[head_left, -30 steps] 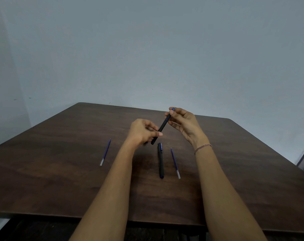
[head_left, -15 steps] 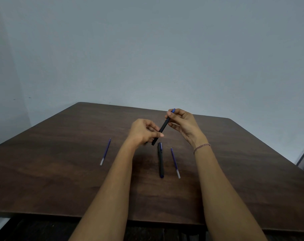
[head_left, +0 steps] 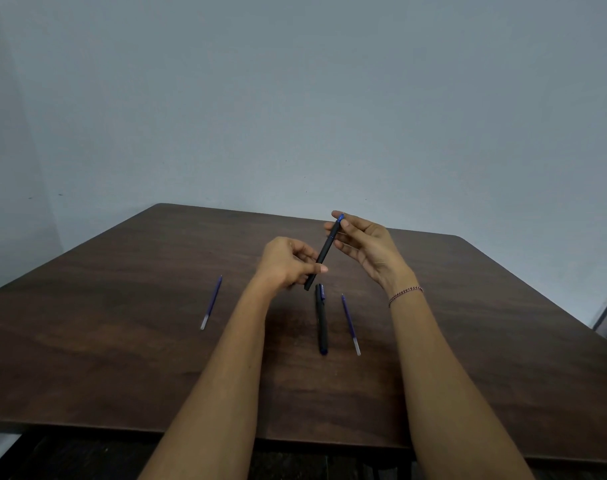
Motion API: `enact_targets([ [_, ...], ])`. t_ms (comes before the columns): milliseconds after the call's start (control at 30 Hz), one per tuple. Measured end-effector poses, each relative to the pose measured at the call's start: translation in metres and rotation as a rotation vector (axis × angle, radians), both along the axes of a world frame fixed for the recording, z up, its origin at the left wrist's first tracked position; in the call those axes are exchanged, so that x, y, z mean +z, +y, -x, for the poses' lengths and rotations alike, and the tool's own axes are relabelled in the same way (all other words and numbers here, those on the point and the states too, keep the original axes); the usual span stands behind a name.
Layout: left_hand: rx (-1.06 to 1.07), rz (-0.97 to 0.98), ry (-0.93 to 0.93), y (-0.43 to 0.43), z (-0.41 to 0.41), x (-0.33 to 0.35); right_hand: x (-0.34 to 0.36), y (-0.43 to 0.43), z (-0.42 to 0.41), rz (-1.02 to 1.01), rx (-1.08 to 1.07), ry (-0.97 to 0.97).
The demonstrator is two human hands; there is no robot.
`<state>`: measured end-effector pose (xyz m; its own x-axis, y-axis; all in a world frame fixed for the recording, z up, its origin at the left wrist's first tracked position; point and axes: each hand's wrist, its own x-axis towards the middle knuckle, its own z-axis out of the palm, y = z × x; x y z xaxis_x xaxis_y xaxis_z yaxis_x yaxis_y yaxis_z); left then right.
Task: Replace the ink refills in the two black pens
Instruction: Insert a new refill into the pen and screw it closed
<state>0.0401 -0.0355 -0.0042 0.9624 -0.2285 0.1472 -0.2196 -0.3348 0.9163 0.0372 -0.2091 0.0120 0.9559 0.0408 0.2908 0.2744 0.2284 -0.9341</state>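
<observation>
I hold a black pen (head_left: 327,250) slanted above the table, its blue end up. My left hand (head_left: 288,265) grips the lower part of the barrel between thumb and fingers. My right hand (head_left: 364,249) pinches the blue upper end with thumb and fingertip, the other fingers spread. A second black pen (head_left: 321,318) with a blue clip lies on the table just below. One blue refill (head_left: 350,323) lies to its right, and another blue refill (head_left: 212,302) lies further left.
The dark wooden table (head_left: 122,341) stands against a plain pale wall. Its front edge runs near my forearms, and the right rear corner is rounded. A bracelet (head_left: 405,293) circles my right wrist.
My right hand has risen slightly along the pen to its blue tip and its lower fingers have spread. The left hand and the things on the table have stayed put.
</observation>
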Motion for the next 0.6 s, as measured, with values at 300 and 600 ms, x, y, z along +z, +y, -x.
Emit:
enact_targets([
  [300, -0.014, -0.010, -0.030, -0.0003, 0.0011, 0.0008, 0.0007, 0.0025, 0.0010, 0.002, -0.102, 0.012],
  [600, -0.020, -0.048, -0.094, -0.0016, 0.0047, 0.0028, 0.0023, 0.0042, 0.0017, -0.001, -0.142, 0.024],
])
